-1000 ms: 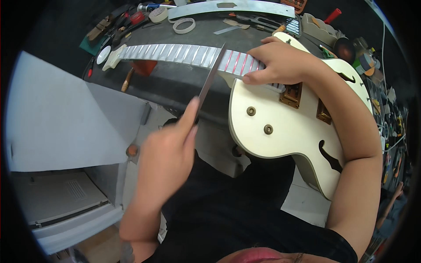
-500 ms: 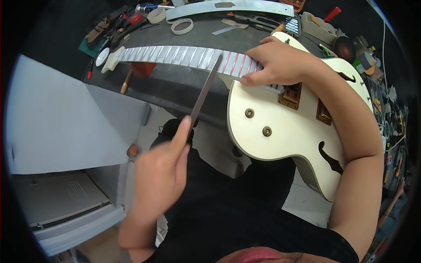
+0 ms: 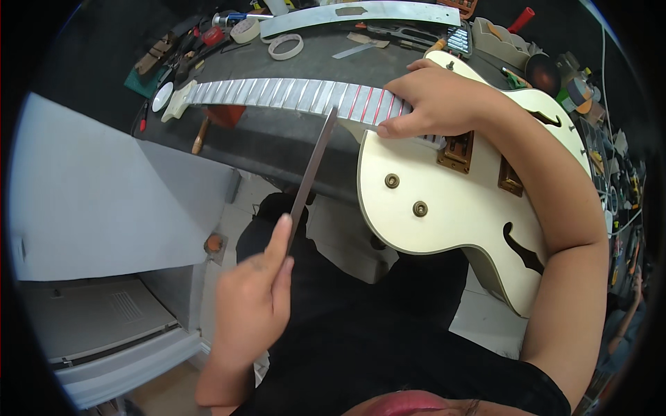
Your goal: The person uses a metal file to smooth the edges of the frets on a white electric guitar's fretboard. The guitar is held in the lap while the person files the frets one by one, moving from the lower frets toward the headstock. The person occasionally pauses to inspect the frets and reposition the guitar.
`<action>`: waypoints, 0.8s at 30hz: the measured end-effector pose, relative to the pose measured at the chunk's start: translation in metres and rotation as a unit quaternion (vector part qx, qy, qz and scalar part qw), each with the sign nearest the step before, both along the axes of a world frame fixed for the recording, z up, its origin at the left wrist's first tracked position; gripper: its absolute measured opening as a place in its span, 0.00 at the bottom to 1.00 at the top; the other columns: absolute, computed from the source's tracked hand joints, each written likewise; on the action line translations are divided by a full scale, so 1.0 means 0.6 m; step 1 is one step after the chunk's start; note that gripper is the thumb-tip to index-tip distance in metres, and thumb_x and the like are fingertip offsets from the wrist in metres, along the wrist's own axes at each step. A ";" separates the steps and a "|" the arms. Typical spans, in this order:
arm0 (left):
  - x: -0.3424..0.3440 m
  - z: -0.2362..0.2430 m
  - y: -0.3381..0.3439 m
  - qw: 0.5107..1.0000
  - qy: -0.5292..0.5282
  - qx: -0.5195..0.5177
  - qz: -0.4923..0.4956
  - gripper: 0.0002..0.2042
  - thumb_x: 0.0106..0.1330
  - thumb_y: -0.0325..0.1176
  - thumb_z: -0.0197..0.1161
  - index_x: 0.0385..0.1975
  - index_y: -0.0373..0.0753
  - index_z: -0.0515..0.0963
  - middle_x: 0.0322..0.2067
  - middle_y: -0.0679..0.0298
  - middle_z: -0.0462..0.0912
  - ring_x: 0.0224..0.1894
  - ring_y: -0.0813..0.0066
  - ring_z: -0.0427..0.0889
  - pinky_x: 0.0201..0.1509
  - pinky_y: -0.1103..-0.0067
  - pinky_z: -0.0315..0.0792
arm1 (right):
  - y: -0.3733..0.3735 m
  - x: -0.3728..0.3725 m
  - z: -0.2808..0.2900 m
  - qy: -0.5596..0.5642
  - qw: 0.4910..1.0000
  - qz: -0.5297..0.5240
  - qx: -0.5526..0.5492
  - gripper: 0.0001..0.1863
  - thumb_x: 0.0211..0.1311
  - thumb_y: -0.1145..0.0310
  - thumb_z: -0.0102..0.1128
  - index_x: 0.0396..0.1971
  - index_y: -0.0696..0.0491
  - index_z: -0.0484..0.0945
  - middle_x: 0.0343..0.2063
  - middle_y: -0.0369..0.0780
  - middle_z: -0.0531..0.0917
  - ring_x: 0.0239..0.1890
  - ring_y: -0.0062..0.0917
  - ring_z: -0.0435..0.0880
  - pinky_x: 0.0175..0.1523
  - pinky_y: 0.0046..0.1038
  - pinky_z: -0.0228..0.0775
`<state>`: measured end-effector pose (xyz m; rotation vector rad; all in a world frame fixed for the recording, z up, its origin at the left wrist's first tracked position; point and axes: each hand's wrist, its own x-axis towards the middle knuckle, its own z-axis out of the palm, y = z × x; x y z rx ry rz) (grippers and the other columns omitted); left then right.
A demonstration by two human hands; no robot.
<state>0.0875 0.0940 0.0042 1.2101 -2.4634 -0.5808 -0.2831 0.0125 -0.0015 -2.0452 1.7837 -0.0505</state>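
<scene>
A cream hollow-body electric guitar (image 3: pixel 444 222) lies across the bench edge and my lap, its neck pointing left. Pale tape covers the fretboard (image 3: pixel 277 93) between silvery frets; several frets near the body carry red lines. In my left hand (image 3: pixel 253 301) is a long, narrow file (image 3: pixel 311 173), forefinger stretched along it. The file's far tip meets the near edge of the neck, left of the red-lined frets. My right hand (image 3: pixel 433 100) grips the guitar where neck meets body, thumb on the near side and fingers across. The file's handle end is hidden by my left hand.
Tape rolls (image 3: pixel 286 46), a long metal plate (image 3: pixel 354 14) and hand tools lie along the back of the bench (image 3: pixel 319 66). A red block (image 3: pixel 226 114) sits beneath the neck. White cabinet door (image 3: pixel 118 187) stands at left. Someone's arm (image 3: pixel 628 322) shows far right.
My left hand has drawn the file back toward me and slightly left, its tip going from over the fretboard to the neck's near edge. The right hand keeps its place on the guitar.
</scene>
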 end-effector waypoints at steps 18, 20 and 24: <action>0.076 -0.035 0.058 0.998 -0.015 0.034 -0.041 0.32 0.67 0.20 0.70 0.74 0.33 0.75 0.29 0.52 0.87 0.27 0.56 0.88 0.31 0.68 0.78 | -0.004 -0.007 -0.018 -0.008 0.998 0.030 -0.049 0.43 0.66 0.33 0.58 0.55 0.62 0.86 0.34 0.51 0.88 0.51 0.44 0.85 0.86 0.45 0.50; 0.076 -0.037 0.056 0.999 0.014 0.018 -0.032 0.32 0.67 0.20 0.71 0.73 0.31 0.75 0.30 0.51 0.88 0.27 0.56 0.88 0.32 0.70 0.79 | -0.006 -0.004 -0.016 -0.003 0.999 0.030 -0.044 0.42 0.66 0.33 0.58 0.54 0.63 0.86 0.34 0.51 0.87 0.52 0.44 0.84 0.86 0.45 0.50; 0.039 -0.012 0.037 0.998 0.025 0.051 -0.003 0.29 0.73 0.23 0.68 0.75 0.33 0.73 0.35 0.48 0.89 0.33 0.49 0.89 0.39 0.66 0.80 | -0.005 0.001 -0.002 -0.001 0.999 0.027 -0.022 0.43 0.66 0.33 0.58 0.54 0.64 0.86 0.34 0.52 0.87 0.54 0.45 0.84 0.86 0.45 0.49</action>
